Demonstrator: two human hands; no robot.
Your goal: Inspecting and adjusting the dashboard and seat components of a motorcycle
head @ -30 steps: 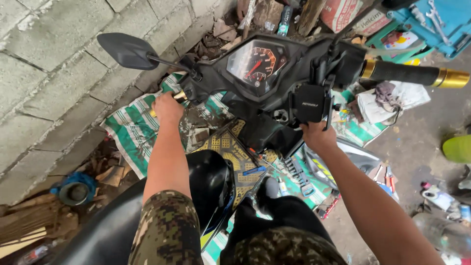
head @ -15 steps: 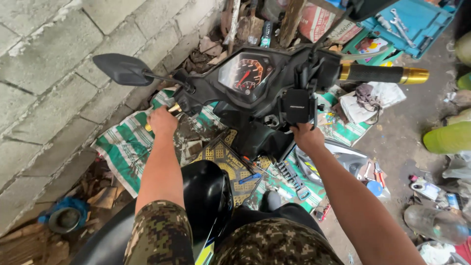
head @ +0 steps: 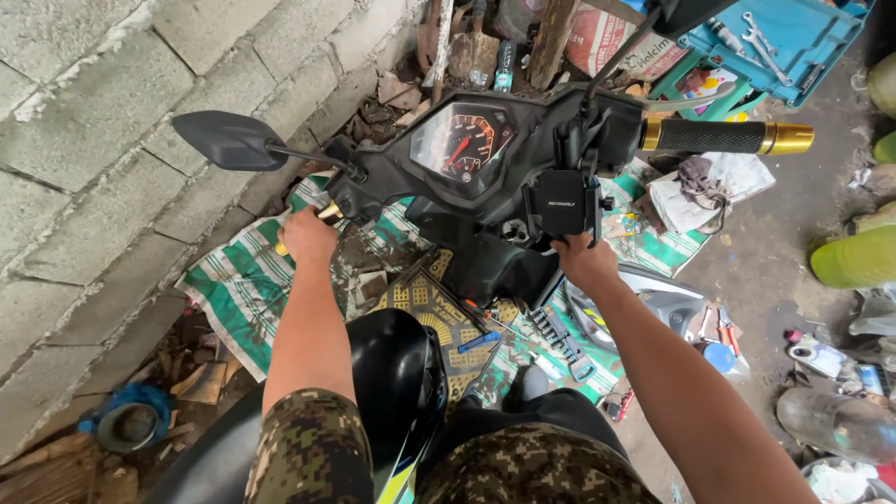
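Note:
I look down on a black scooter's handlebar unit with a round speedometer (head: 464, 140) in the middle. My left hand (head: 308, 235) is closed on the left handlebar grip (head: 327, 213), just below the black left mirror (head: 229, 140). At the lower edge of the black phone holder (head: 563, 203) mounted beside the dial, my right hand (head: 583, 261) grips the black front panel (head: 499, 266). The right handlebar grip (head: 714, 136), black with gold ends, is free. The black seat (head: 397, 373) lies between my arms.
A grey block wall (head: 103, 168) runs close along the left. A green-and-white striped sack (head: 238, 289) covers the ground, with a socket rail (head: 558, 336) and small tools on it. A blue toolbox (head: 793, 33) sits top right, a green container (head: 854, 257) at right.
The view has shifted slightly, so the handlebar sits a little higher and further right. Both hands stay on the same spots of the scooter.

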